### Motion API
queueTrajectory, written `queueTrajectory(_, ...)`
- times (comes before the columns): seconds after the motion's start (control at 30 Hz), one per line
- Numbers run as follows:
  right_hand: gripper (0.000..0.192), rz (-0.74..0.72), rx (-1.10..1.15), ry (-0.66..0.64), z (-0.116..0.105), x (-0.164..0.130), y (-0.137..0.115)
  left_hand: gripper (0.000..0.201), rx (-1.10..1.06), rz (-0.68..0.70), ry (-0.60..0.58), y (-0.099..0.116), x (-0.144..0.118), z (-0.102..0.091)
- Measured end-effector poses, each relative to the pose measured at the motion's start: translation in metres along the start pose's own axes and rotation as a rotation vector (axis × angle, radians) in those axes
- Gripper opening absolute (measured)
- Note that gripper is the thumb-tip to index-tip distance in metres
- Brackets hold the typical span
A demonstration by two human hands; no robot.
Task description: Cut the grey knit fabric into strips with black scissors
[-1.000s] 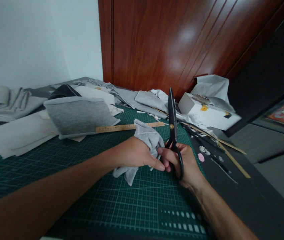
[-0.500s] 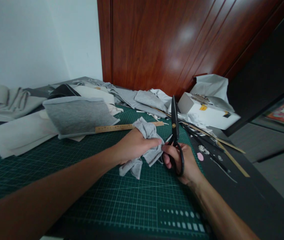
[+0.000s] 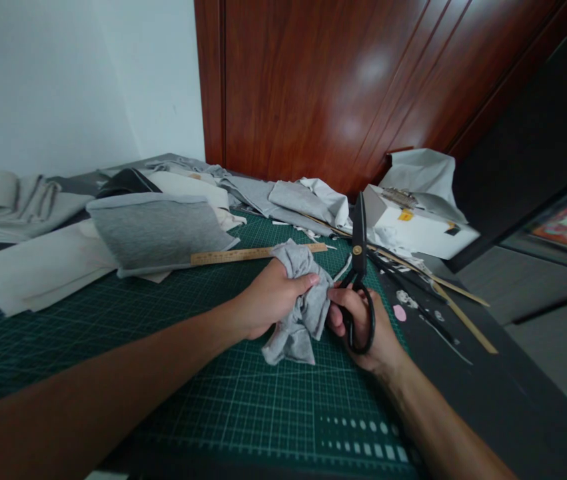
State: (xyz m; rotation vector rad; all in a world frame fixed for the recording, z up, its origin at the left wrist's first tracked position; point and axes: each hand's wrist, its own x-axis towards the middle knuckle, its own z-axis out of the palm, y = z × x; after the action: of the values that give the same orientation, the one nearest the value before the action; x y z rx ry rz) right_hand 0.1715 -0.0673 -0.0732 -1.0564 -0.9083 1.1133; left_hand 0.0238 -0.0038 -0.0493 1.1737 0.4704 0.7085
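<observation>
Left of centre in the frame, a grey fabric panel (image 3: 158,233) lies touching a ruler (image 3: 228,255). At centre, your left hand (image 3: 277,297) grips the crumpled grey cloth (image 3: 309,308) above the green mat (image 3: 243,413). Right of centre, your right hand (image 3: 384,339) holds black scissors (image 3: 359,230) pointing up, fingertips at the cloth's edge.
</observation>
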Motion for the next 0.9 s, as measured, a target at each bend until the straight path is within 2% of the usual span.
queueTrajectory(0.17, 0.034, -0.036, 0.026, -0.051, 0.001, 0.0, 0.001, 0.024, -0.043, -0.09, -0.102, 0.002, -0.001, 0.004)
queueTrajectory(0.3, 0.031, -0.06, 0.039, -0.06, 0.001, 0.0, 0.002, 0.016, -0.081, -0.11, -0.181, 0.003, -0.001, 0.001)
queueTrajectory(0.43, 0.02, -0.076, 0.055, -0.041, 0.003, -0.002, 0.002, 0.017, 0.029, -0.135, -0.227, 0.006, -0.002, 0.0)
queueTrajectory(0.53, 0.02, -0.087, 0.033, -0.017, 0.003, -0.002, 0.001, 0.012, 0.045, -0.164, -0.19, 0.008, -0.005, 0.002)
queueTrajectory(0.73, 0.025, -0.104, -0.029, -0.02, 0.003, -0.002, -0.001, 0.016, -0.086, -0.03, -0.089, 0.012, -0.004, 0.007)
queueTrajectory(0.83, 0.033, -0.059, -0.088, -0.01, 0.006, -0.004, 0.001, 0.019, -0.162, -0.042, -0.006, 0.013, -0.003, 0.005)
queueTrajectory(0.9, 0.03, -0.053, -0.122, 0.005, 0.01, -0.006, 0.002, 0.021, -0.171, -0.075, -0.002, 0.012, -0.004, 0.004)
